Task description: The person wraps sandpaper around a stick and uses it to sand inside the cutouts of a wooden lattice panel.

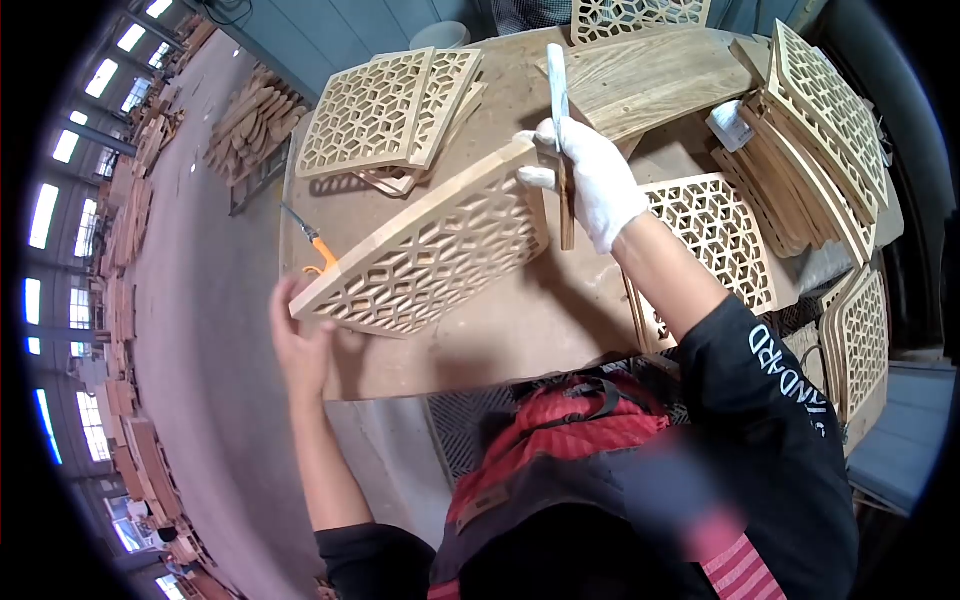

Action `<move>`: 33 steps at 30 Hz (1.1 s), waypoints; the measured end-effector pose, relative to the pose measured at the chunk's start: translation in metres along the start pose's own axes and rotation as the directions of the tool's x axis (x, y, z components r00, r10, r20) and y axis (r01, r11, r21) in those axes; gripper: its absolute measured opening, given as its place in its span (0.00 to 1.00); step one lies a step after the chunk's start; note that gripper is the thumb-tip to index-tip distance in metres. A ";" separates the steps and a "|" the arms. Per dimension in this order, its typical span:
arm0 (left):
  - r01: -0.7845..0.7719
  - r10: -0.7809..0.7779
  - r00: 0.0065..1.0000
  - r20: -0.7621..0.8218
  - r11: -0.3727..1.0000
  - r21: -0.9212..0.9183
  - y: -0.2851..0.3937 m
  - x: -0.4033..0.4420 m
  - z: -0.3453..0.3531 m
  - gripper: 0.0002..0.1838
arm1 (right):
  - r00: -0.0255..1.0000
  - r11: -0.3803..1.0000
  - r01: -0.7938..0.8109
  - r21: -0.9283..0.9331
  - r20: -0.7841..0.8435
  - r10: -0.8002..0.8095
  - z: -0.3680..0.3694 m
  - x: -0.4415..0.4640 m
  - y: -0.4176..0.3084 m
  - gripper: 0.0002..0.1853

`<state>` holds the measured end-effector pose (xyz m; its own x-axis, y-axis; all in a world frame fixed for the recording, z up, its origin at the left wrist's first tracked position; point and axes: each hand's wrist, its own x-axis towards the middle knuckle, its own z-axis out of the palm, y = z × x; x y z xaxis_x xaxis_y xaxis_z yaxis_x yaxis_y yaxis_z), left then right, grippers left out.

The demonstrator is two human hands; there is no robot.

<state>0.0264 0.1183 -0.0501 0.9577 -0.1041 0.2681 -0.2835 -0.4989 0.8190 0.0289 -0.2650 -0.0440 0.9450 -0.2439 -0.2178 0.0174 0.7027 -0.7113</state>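
A pale wooden lattice panel (pixel 440 250) is tilted up above the table, its thick edge facing up. My left hand (pixel 302 345), bare, grips its near left corner between thumb and fingers. My right hand (pixel 598 185), in a white glove, is closed round a thin stick-like tool (pixel 559 85) held upright, whitish at the top and brown wood below. Its fingertips also reach the panel's far right corner; whether they grip it I cannot tell. Behind the panel's left end lies an orange-handled tool (pixel 322 252) with a dark, narrow metal part.
Stacked lattice panels (pixel 370 110) lie on the table (pixel 450 365) at the back left. Another panel (pixel 708 235) lies under my right forearm. Wooden boards (pixel 650 80) are behind my right hand, and more panels (pixel 830 110) stand at the right. Wood pieces (pixel 255 125) are piled beyond the table.
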 end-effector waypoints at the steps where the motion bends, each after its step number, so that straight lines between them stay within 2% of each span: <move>1: -0.135 0.138 0.990 -0.011 0.982 0.130 0.018 0.012 -0.006 0.41 | 1.000 1.000 0.008 0.001 0.004 -0.008 0.002 0.003 0.002 0.08; 4: -0.152 0.076 0.970 0.231 0.931 0.333 0.098 0.036 0.013 0.37 | 0.999 0.999 0.036 -0.022 0.025 -0.036 0.001 0.020 0.010 0.09; 7: -0.503 0.315 0.838 0.445 0.762 0.408 0.097 0.065 0.051 0.29 | 0.998 0.998 0.044 -0.055 0.047 -0.041 0.004 0.025 0.011 0.08; 10: -0.350 0.046 0.890 0.453 0.706 0.616 0.088 0.083 0.074 0.25 | 0.995 0.989 0.100 -0.105 0.021 -0.098 -0.002 0.023 0.012 0.08; 11: -0.401 0.195 0.890 0.411 0.762 0.508 0.080 0.085 0.075 0.21 | 0.999 0.988 0.041 -0.150 0.014 -0.040 -0.007 0.019 0.011 0.09; 12: -0.347 0.144 0.915 0.377 0.758 0.553 0.082 0.081 0.077 0.21 | 0.994 0.981 0.099 -0.169 -0.023 -0.104 -0.014 0.012 0.014 0.09; 14: -0.228 0.038 0.954 0.297 0.736 0.637 0.087 0.071 0.076 0.21 | 0.993 0.948 0.097 -0.303 -0.033 -0.113 -0.038 -0.009 0.016 0.10; 16: -0.190 -0.004 0.962 0.272 0.705 0.684 0.094 0.065 0.076 0.20 | 0.996 0.952 -0.089 -0.293 -0.016 0.089 -0.072 -0.028 0.035 0.10; 18: -0.139 -0.048 0.972 0.229 0.669 0.730 0.104 0.060 0.076 0.20 | 0.977 0.722 -0.186 -0.666 -0.048 0.208 -0.090 -0.046 0.054 0.12; 19: -0.138 -0.099 0.963 0.252 0.622 0.770 0.110 0.059 0.076 0.19 | 0.966 0.646 -0.204 -0.736 -0.046 0.253 -0.093 -0.051 0.065 0.13; 20: -0.165 -0.112 0.950 0.292 0.614 0.772 0.115 0.058 0.078 0.19 | 0.953 0.564 -0.217 -0.797 -0.048 0.300 -0.095 -0.054 0.076 0.14; 23: -0.230 -0.154 0.909 0.387 0.590 0.774 0.130 0.057 0.086 0.18 | 0.964 0.511 -0.120 -0.851 0.024 0.266 -0.094 -0.046 0.110 0.16; 24: -0.220 -0.170 0.902 0.398 0.612 0.760 0.132 0.059 0.089 0.18 | 0.953 0.514 -0.158 -0.843 0.005 0.302 -0.089 -0.042 0.115 0.16; 26: -0.201 -0.195 0.886 0.421 0.656 0.727 0.136 0.067 0.096 0.19 | 0.953 0.439 -0.124 -0.890 0.016 0.301 -0.081 -0.034 0.117 0.16; 29: -0.105 -0.218 0.864 0.454 0.804 0.586 0.136 0.083 0.107 0.21 | 0.952 0.294 -0.046 -0.955 0.047 0.301 -0.072 -0.024 0.119 0.17; 30: -0.126 -0.171 0.873 0.456 0.824 0.552 0.133 0.086 0.112 0.21 | 0.951 0.238 -0.016 -0.971 0.059 0.305 -0.070 -0.021 0.120 0.18; 33: -0.176 -0.072 0.896 0.439 0.849 0.499 0.116 0.095 0.121 0.24 | 0.946 0.264 -0.097 -0.960 -0.007 0.325 -0.060 -0.015 0.115 0.19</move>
<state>0.0903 -0.0543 0.0092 0.8995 -0.4349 -0.0413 -0.3852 -0.8342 0.3947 -0.0030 -0.2206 -0.1629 0.8973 -0.0069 -0.4414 -0.4008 -0.4322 -0.8078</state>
